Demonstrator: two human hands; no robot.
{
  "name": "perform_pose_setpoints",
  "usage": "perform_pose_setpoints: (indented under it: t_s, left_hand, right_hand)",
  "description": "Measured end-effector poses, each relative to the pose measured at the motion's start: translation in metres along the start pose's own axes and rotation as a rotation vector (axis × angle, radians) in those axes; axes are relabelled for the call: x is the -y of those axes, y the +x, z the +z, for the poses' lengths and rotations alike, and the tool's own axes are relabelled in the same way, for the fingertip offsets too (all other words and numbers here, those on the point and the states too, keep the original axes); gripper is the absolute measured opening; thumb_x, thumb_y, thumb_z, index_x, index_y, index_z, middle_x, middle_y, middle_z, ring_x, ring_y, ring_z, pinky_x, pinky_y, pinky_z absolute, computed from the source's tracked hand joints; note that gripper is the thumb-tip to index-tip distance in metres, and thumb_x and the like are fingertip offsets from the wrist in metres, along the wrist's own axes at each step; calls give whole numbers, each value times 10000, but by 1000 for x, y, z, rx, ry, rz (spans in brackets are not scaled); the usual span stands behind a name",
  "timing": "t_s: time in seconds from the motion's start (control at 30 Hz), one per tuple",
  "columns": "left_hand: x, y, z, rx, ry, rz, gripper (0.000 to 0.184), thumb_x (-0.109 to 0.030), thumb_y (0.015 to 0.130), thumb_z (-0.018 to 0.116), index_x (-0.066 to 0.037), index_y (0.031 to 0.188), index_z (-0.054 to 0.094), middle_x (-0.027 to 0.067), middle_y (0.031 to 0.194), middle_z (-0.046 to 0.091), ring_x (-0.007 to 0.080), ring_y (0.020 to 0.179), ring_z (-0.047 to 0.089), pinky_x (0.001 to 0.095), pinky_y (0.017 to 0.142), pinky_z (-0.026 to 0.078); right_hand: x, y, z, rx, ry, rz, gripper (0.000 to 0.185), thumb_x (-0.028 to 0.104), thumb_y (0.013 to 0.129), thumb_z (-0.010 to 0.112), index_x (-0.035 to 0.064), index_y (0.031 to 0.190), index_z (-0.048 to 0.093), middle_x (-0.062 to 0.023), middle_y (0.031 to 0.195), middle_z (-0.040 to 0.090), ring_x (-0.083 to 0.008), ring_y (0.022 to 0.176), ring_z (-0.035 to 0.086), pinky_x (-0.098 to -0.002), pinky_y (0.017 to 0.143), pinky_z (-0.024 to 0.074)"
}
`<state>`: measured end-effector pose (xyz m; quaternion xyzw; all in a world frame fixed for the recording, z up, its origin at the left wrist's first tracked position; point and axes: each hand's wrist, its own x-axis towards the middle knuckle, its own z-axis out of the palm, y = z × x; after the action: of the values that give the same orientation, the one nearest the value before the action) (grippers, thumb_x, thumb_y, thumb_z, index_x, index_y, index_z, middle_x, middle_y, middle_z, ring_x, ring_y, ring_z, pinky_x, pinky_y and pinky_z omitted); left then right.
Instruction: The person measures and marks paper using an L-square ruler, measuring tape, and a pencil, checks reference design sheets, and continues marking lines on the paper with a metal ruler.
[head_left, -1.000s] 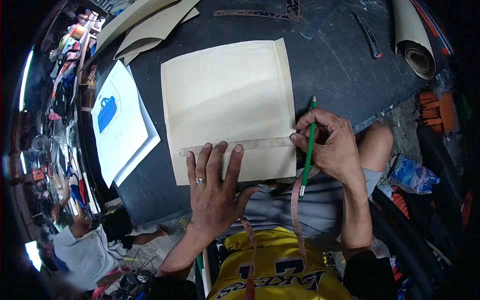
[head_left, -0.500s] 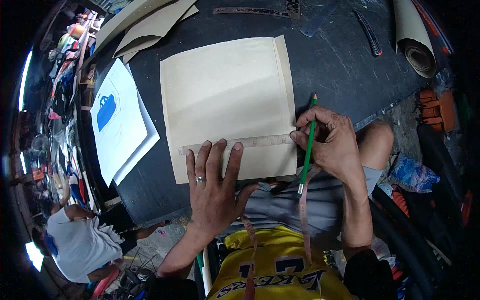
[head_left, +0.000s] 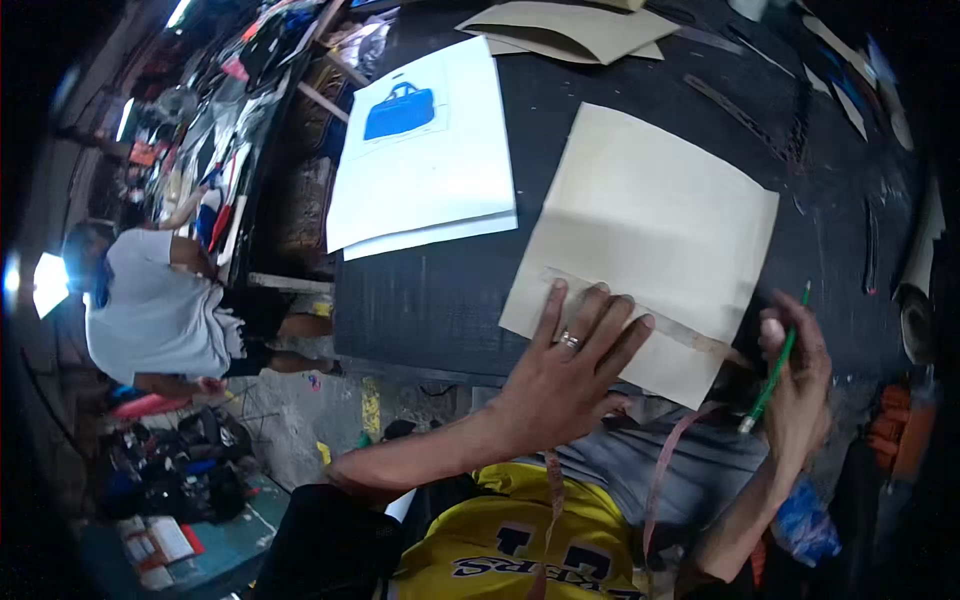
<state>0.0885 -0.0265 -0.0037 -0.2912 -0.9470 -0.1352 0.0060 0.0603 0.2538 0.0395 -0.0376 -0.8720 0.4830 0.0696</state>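
My left hand, with a ring on one finger, lies with fingers spread on the lower part of a beige paper sheet. A measuring tape runs across the sheet under its fingertips. My right hand is just right of the sheet, off its surface, with a green pencil held between its fingers, tip upward. To the left of the beige sheet are white printed sheets showing a blue bag.
Brown paper pieces and a metal square lie at the dark table's far side. A cutter is at the right. Another person stands at the left, near cluttered shelves.
The view has swung left, so the table and sheets appear rotated and shifted right. My right hand has moved away from the sheet's edge with the pencil. My left hand stays on the sheet.
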Motion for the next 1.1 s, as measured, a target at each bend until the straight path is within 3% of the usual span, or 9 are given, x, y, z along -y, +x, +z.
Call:
perform_pose_setpoints:
  t_s: [0.13,0.27,0.33,0.47,0.57,0.73,0.87,1.1]
  left_hand:
    - [0,2,0,30,-28,26,976,-636,961,714,-115,1707,361,186,1672,377,436,1573,330,744,1302,140]
    - [3,-1,-2,21,-30,75,985,-607,954,731,-87,1705,363,192,1681,377,433,1576,325,789,1285,106]
    - [4,0,-3,48,-16,97,954,-586,964,728,-77,1694,385,194,1679,388,436,1595,303,809,1276,88]
    - [7,0,-3,57,-30,118,891,-554,981,721,-70,1671,429,199,1679,401,446,1626,260,822,1273,65]
    - [8,-1,-1,47,-49,125,854,-534,989,719,-67,1654,456,204,1684,399,454,1641,234,825,1274,48]
    - [9,-1,1,28,-88,126,813,-504,984,729,-64,1626,493,214,1687,406,466,1647,220,836,1271,15]
    - [10,0,3,10,-107,119,794,-491,977,739,-68,1610,513,224,1672,433,471,1643,228,844,1267,1]
    - [13,1,7,8,-67,121,787,-496,976,739,-71,1602,521,240,1662,451,482,1642,225,849,1263,0]
  right_hand:
    - [37,18,6,-174,3,42,236,212,1113,689,25,1236,765,-47,973,721,-152,908,681,-326,825,562]
    - [64,36,41,53,302,-29,271,252,1138,652,13,1202,763,-57,955,722,-141,908,683,-325,814,565]
    - [79,42,74,307,429,-39,274,256,1134,653,5,1140,764,-68,914,729,-126,858,677,-323,765,557]
    - [87,48,115,452,369,7,275,253,1122,667,-5,1086,757,-81,850,721,-116,789,668,-304,717,548]
    - [83,55,131,525,211,-95,274,246,1111,678,-14,1075,757,-95,818,710,-122,740,663,-304,687,544]
    - [87,57,140,568,119,-121,283,252,1110,676,-18,1079,754,-109,810,706,-146,729,667,-317,684,549]
    - [91,53,142,600,69,-6,282,254,1108,673,-15,1083,755,-117,828,710,-173,721,667,-352,683,548]
    - [76,55,148,557,106,-129,265,246,1100,679,-9,1107,754,-132,874,720,-187,737,673,-365,694,549]
